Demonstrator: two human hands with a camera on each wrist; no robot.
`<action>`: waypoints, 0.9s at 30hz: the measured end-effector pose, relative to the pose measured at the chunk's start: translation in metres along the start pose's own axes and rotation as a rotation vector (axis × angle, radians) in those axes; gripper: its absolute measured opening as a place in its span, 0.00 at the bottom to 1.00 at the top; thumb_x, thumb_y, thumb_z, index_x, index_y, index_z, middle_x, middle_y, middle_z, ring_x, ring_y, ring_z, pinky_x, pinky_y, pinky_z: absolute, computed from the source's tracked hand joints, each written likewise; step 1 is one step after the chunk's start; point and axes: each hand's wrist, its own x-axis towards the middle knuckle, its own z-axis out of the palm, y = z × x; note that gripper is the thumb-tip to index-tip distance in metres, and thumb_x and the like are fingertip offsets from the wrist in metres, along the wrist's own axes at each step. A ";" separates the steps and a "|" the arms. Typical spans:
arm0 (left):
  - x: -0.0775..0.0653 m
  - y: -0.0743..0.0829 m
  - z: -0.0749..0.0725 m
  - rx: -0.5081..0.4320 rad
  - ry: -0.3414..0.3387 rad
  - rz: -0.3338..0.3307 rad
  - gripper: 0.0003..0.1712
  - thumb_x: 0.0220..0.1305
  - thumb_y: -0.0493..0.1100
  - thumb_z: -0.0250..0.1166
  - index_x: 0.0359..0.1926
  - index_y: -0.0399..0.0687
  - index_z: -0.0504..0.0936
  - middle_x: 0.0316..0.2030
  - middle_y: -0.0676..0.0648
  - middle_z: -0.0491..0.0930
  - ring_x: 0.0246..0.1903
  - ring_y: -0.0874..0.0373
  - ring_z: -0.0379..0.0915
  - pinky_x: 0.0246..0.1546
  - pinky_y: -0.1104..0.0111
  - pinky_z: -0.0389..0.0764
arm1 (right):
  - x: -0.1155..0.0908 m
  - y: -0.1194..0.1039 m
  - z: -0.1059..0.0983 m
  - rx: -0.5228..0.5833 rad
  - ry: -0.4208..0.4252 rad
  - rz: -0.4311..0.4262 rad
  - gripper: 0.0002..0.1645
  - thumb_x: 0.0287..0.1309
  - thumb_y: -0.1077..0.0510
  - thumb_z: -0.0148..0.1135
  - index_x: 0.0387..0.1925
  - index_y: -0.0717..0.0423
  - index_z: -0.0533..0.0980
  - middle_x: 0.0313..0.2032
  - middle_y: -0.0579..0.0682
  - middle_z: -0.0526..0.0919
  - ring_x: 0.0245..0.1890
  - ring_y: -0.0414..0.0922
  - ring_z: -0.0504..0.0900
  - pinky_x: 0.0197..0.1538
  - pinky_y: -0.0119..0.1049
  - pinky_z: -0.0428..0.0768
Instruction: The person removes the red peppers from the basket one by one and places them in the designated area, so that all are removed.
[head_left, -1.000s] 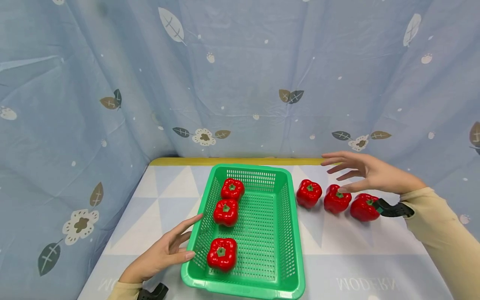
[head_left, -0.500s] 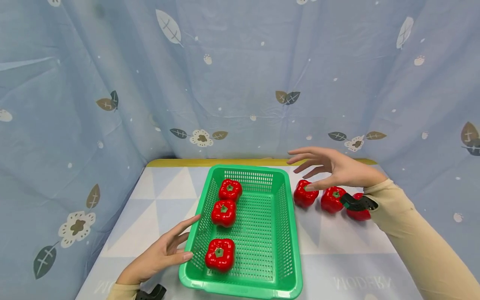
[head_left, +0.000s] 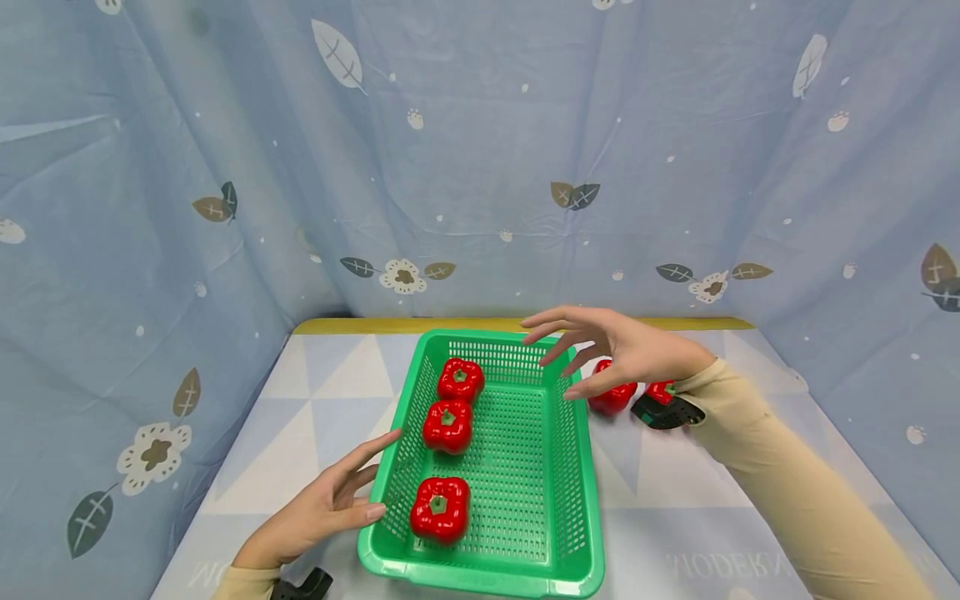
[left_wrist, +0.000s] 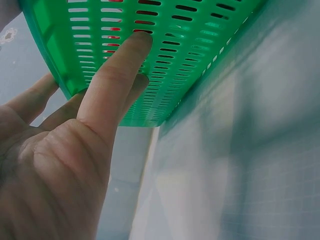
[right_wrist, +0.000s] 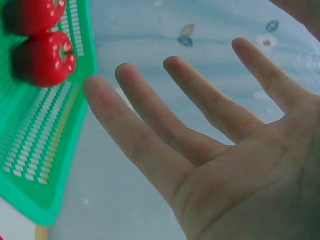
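Note:
A green plastic basket (head_left: 510,467) holds three shiny red bell peppers along its left side: one at the back (head_left: 461,381), a second pepper (head_left: 447,427) against it, and a front pepper (head_left: 441,510) apart from them. My left hand (head_left: 322,504) touches the basket's left side with extended fingers; its wrist view shows fingers against the slotted wall (left_wrist: 170,55). Over the basket's back right corner hovers my right hand (head_left: 626,346), palm down, fingers spread, holding nothing. Beneath that arm, two more bell peppers, a nearer-basket one (head_left: 613,402) and another (head_left: 660,390), are partly covered.
The table has a patterned white and pale blue cover (head_left: 337,367) with a yellow strip (head_left: 360,326) along its back edge. A blue leaf-print curtain (head_left: 480,150) hangs behind and at both sides. A black wrist device (head_left: 667,412) sits below the right sleeve.
My right hand has swept left from above the peppers on the table to the basket's back right corner, its sleeve now hiding the rightmost pepper. The left hand stays at the basket.

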 end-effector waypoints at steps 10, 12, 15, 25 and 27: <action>0.000 0.000 0.000 0.003 -0.003 0.003 0.46 0.83 0.34 0.61 0.90 0.63 0.50 0.88 0.42 0.38 0.81 0.19 0.35 0.69 0.65 0.77 | 0.027 0.010 0.028 -0.024 -0.091 -0.011 0.49 0.62 0.65 0.81 0.80 0.49 0.69 0.73 0.49 0.76 0.63 0.56 0.84 0.61 0.56 0.87; 0.001 0.000 0.000 0.004 0.001 0.002 0.46 0.82 0.34 0.61 0.90 0.62 0.50 0.88 0.41 0.38 0.81 0.19 0.35 0.69 0.66 0.77 | 0.032 0.011 0.033 -0.017 -0.103 0.000 0.49 0.61 0.65 0.82 0.80 0.47 0.69 0.73 0.48 0.76 0.63 0.55 0.84 0.60 0.56 0.87; 0.001 0.000 0.000 -0.004 0.002 0.000 0.46 0.82 0.34 0.61 0.90 0.61 0.50 0.88 0.41 0.38 0.82 0.20 0.35 0.69 0.65 0.78 | 0.040 0.012 0.041 -0.005 -0.118 0.000 0.48 0.61 0.64 0.82 0.79 0.46 0.71 0.73 0.48 0.76 0.63 0.56 0.84 0.60 0.54 0.88; 0.001 0.001 -0.001 0.009 -0.001 -0.011 0.46 0.83 0.35 0.60 0.90 0.63 0.50 0.88 0.42 0.38 0.81 0.19 0.35 0.69 0.63 0.79 | 0.057 0.024 0.068 -0.016 -0.210 0.012 0.44 0.60 0.64 0.83 0.76 0.50 0.75 0.71 0.53 0.77 0.60 0.51 0.86 0.55 0.51 0.90; 0.001 0.001 -0.001 0.011 0.002 -0.012 0.46 0.83 0.35 0.60 0.90 0.63 0.50 0.88 0.42 0.38 0.81 0.18 0.35 0.69 0.64 0.79 | 0.059 0.027 0.073 -0.018 -0.226 0.016 0.44 0.60 0.64 0.83 0.75 0.51 0.75 0.71 0.55 0.77 0.60 0.51 0.86 0.55 0.50 0.90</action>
